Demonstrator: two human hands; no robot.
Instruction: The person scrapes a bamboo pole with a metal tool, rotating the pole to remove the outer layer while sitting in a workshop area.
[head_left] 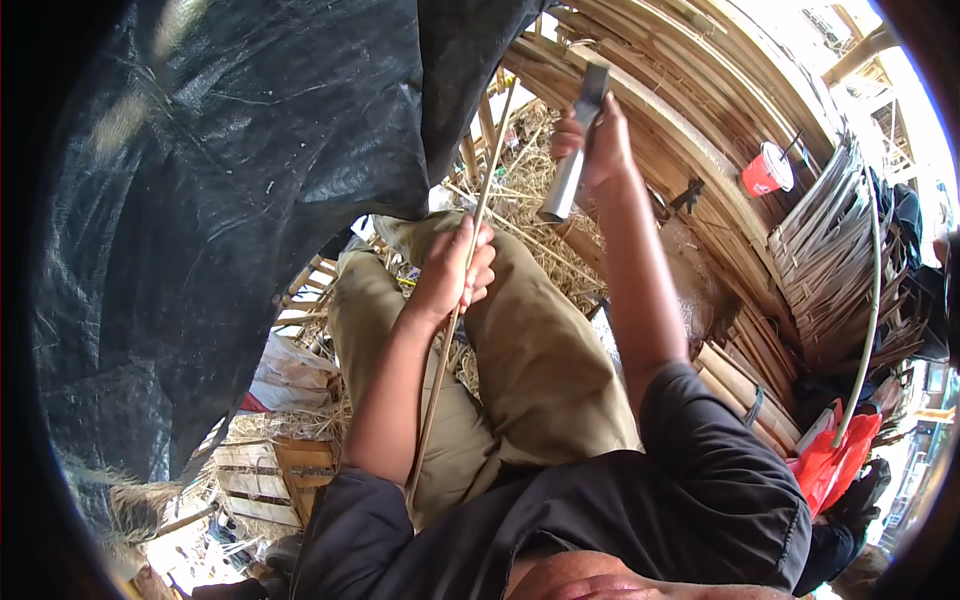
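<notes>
My left hand is closed around a long, thin bamboo strip. The strip slants from above my knees down past my left forearm. Up and to the right, my right hand grips a metal tool with a flat dark blade and a silver tube-like end. Its blade points away from me and the tube end toward my legs. Tool and strip are apart. Beneath my hands are my legs in khaki trousers.
A large black plastic sheet hangs on the left. Stacked split bamboo lines the right, with a red-and-white cup on it. Loose shavings cover the ground. A red plastic bag lies at lower right.
</notes>
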